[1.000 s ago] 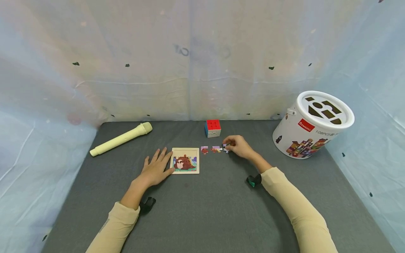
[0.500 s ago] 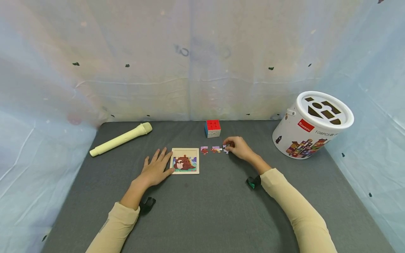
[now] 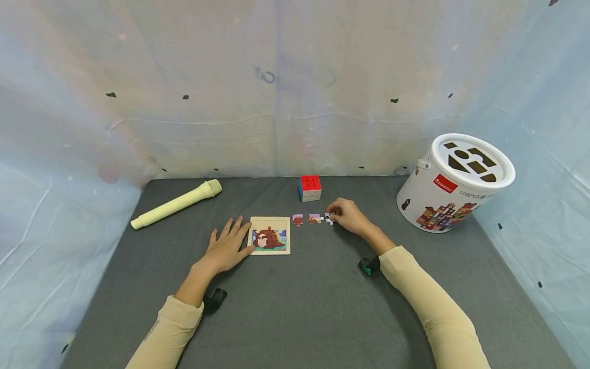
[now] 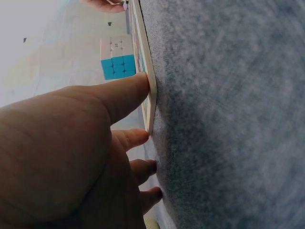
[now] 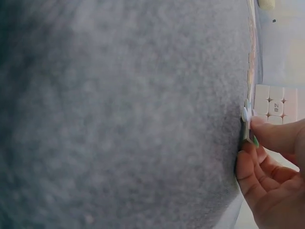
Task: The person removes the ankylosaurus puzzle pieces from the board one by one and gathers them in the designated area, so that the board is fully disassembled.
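My left hand (image 3: pixel 225 250) lies on the table with its fingers spread. Its thumb and index finger touch the left edge of a wooden jigsaw puzzle board (image 3: pixel 270 223), whose lower part shows a brown dinosaur picture. In the left wrist view, the thumb (image 4: pixel 138 88) presses on the board's rim. To the board's right, a small purple-and-red jigsaw piece (image 3: pixel 297 220) and another piece (image 3: pixel 314 219) lie in a row. At the end of that row my right hand (image 3: pixel 350 215) pinches a jigsaw piece (image 5: pixel 247 117) between thumb and fingers, at table level.
Behind the pieces stands a puzzle cube (image 3: pixel 311 188) with a red top. A large white block bucket (image 3: pixel 451 189) with shaped holes in its lid is at the right. A pale yellow toy microphone (image 3: pixel 177 204) lies back left. Plastic sheeting (image 3: pixel 276 133) walls the table.
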`<state>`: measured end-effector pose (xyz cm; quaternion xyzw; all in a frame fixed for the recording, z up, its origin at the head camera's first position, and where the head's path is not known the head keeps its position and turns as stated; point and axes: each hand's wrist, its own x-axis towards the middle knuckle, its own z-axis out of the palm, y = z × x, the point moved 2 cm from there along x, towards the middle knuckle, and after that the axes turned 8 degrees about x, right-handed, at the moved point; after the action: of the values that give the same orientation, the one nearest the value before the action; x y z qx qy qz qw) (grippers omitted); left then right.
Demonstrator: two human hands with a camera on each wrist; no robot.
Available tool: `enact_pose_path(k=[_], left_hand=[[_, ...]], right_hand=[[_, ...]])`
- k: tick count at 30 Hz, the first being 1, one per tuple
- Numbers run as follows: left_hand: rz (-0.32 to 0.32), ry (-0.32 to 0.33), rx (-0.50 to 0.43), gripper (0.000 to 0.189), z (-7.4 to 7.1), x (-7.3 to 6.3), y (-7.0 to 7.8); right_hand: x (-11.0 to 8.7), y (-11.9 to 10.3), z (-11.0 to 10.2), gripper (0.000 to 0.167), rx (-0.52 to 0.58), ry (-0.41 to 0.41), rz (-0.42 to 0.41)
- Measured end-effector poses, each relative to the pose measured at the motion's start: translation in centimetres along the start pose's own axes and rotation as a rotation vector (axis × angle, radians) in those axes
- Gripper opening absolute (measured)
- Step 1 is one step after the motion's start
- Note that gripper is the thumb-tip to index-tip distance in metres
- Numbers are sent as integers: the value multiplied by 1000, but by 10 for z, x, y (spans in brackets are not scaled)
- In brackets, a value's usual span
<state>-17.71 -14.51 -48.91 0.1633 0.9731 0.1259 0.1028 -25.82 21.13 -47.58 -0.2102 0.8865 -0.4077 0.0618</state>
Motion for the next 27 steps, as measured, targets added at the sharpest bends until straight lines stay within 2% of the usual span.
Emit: enact_pose_path(k=[18, 27], left_hand=[[-2, 3, -10, 74, 0, -1, 0], [5, 15, -4, 74, 0, -1, 0]], right_hand=[[3, -1, -1, 16, 30, -13, 80], [5, -2, -1, 16, 32, -25, 94]])
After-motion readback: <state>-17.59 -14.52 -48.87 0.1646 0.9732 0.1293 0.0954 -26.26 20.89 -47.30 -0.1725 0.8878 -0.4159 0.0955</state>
